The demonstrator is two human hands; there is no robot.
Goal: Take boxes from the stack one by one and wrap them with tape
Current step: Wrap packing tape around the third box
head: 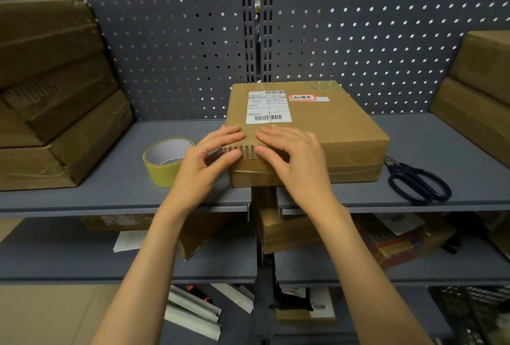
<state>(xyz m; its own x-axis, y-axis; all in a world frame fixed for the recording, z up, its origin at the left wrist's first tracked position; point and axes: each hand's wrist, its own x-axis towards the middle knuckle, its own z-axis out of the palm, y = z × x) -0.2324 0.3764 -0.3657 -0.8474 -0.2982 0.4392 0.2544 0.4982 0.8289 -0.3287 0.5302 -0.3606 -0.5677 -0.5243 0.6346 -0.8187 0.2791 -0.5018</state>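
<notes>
Grey pegboard point(171, 49) backs a grey shelf point(116, 182) that carries everything at hand. Largest on it is a stack point(52, 96) of brown taped boxes at the left, leaning and uneven, and a second pile point(480, 82) at the right edge. Between them lies the box point(331, 129), flat, its near corner reaching the shelf's front edge. A white shipping label point(268, 107) with barcodes sits on its top; the print is too small to read. Beside it is a small red-bordered sticker point(303, 97) with handwritten characters I cannot make out. Both hands work at the near left corner, where raw corrugated edge shows: the left hand point(209, 157) has fingers on top and the thumb pressed against the side, and the right hand point(292, 157) lies flat with fingers spread over the same corner, gripping nothing. Dark-handled scissors point(416, 179) lie just right of the box, blades toward it. A tape roll point(165, 161) lies just left, partly hidden by the left hand. Lower shelves hold more boxes and papers.
</notes>
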